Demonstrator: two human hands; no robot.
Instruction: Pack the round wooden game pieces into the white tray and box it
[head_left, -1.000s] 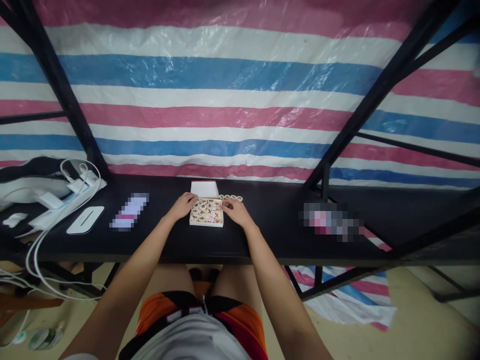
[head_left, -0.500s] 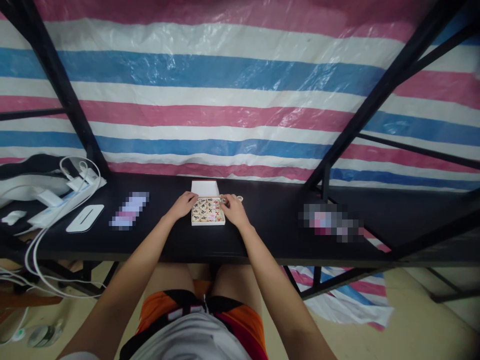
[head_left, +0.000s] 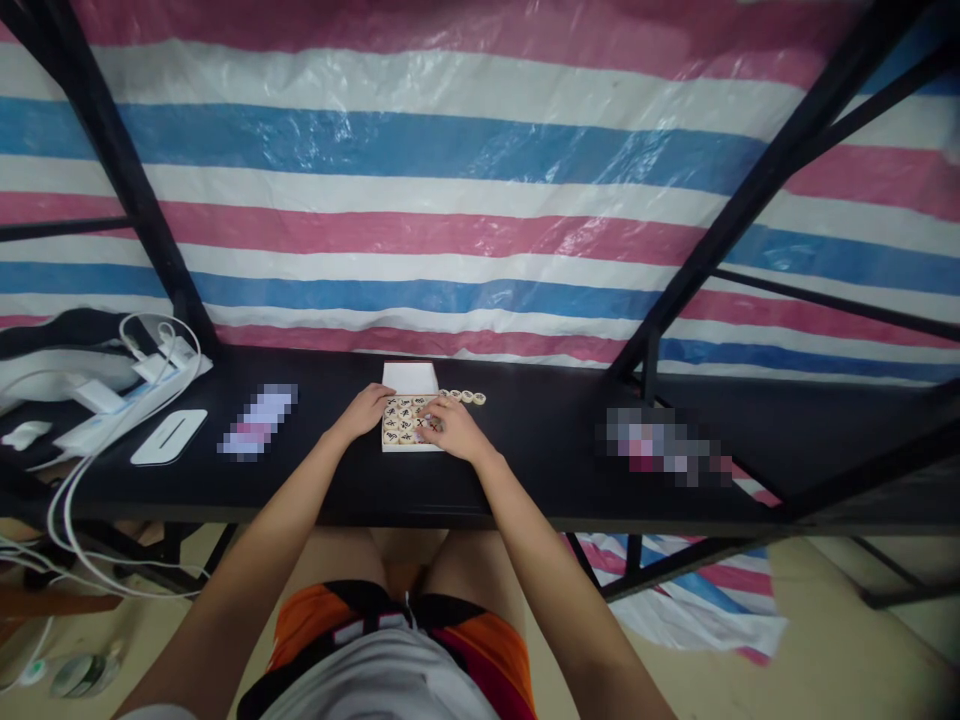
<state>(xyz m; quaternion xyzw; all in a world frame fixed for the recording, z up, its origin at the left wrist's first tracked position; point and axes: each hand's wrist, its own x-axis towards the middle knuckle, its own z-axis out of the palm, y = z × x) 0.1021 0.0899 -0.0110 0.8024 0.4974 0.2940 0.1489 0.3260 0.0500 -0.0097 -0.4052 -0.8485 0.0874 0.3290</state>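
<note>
A small white box (head_left: 411,449) on the black desk holds rows of round xiangqi pieces (head_left: 406,411), pale discs with dark and red characters. Its white lid (head_left: 409,377) stands behind it, tilted back. At the box's left rim is my left hand (head_left: 367,410), its fingertips gripping the upper left edge. My right hand (head_left: 454,430) reaches over the right side, thumb and fingers apart, the tips down among the pieces. Pieces show between those fingers; others are covered by the hand. Just right of the lid, several loose pieces (head_left: 467,396) form a row on the desk.
To the left lie a blurred-out phone-like item (head_left: 259,422), a white flat plate with a slot (head_left: 170,437) and a power strip (head_left: 97,420) with white cables. A blurred-out object (head_left: 664,445) sits at right. Black frame posts (head_left: 652,350) and a striped sheet (head_left: 450,230) bound the desk.
My right hand has moved left and slightly down, from the box's right edge to over the pieces. The loose row behind it is now more exposed. My left hand stays put.
</note>
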